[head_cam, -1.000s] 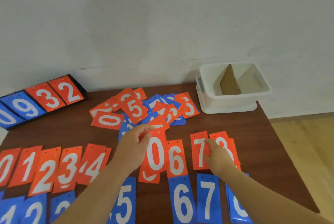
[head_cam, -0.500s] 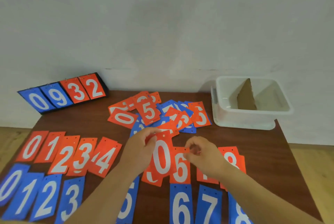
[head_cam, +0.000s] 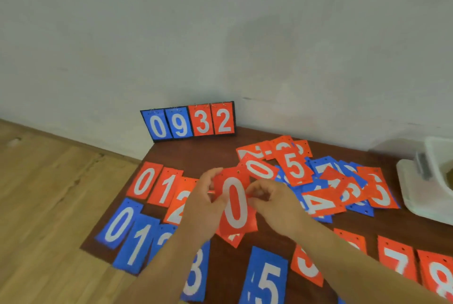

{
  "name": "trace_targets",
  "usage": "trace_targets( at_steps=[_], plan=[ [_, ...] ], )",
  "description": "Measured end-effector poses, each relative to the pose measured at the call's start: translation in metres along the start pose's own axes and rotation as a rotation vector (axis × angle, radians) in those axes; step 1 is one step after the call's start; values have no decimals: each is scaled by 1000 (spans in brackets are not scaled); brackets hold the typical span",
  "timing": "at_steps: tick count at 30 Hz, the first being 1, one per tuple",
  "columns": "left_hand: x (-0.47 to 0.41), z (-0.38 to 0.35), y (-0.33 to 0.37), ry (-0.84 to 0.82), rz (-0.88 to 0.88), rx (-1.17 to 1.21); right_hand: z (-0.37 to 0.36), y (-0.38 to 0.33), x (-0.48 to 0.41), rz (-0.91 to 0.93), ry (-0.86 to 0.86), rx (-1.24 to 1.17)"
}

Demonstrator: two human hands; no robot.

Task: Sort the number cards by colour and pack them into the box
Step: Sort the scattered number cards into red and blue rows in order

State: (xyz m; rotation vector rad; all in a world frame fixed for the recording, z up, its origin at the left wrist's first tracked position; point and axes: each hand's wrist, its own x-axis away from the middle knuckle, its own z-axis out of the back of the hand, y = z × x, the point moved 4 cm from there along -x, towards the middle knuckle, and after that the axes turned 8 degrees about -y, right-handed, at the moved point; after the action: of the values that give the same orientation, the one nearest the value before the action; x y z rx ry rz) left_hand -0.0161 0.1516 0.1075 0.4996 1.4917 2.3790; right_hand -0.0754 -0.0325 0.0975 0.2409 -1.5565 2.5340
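My left hand [head_cam: 204, 208] and my right hand [head_cam: 274, 202] both pinch a red 0 card [head_cam: 235, 203], held above the brown table [head_cam: 196, 151]; my left hand holds its left edge and my right hand its right edge. Red cards 0 [head_cam: 145, 180], 1 [head_cam: 166, 187] and 2 lie in a row at the left, with blue cards 0 [head_cam: 119, 225] and 1 [head_cam: 139, 242] below them. An unsorted pile of red and blue cards [head_cam: 318, 181] lies behind my hands. The white box [head_cam: 414, 191] sits at the right edge.
A small scoreboard [head_cam: 190, 121] reading 0 9 3 2 leans on the wall at the table's back. A blue 5 [head_cam: 266, 279] and red 7 [head_cam: 397, 259] and 8 lie near the front. Wooden floor [head_cam: 49, 193] lies left of the table.
The view has swung left. My right hand moved from the red 6 and 7 cards onto the red 0 card, and both hands carried that card left, toward the red row.
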Motion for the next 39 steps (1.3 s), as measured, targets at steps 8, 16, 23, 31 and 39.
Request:
trace_targets(
  at_steps=[8,16,23,31,39],
  plan=[
    [-34,158,-95,83,126,-152,-121,-68,-108,-56,-37,93],
    [-97,243,-185,157,280,-239,-141,-66,-164,-154,-57,391],
    [-143,239,-256,48,346,-355,-141,-36,-184,-308,-56,446],
    [-139,228,-246,40,363,-684,-125,-19,-173,-387,-26,460],
    [-118,129,-148,-81,100,-745,-47,-3,-94,-385,105,450]
  ],
)
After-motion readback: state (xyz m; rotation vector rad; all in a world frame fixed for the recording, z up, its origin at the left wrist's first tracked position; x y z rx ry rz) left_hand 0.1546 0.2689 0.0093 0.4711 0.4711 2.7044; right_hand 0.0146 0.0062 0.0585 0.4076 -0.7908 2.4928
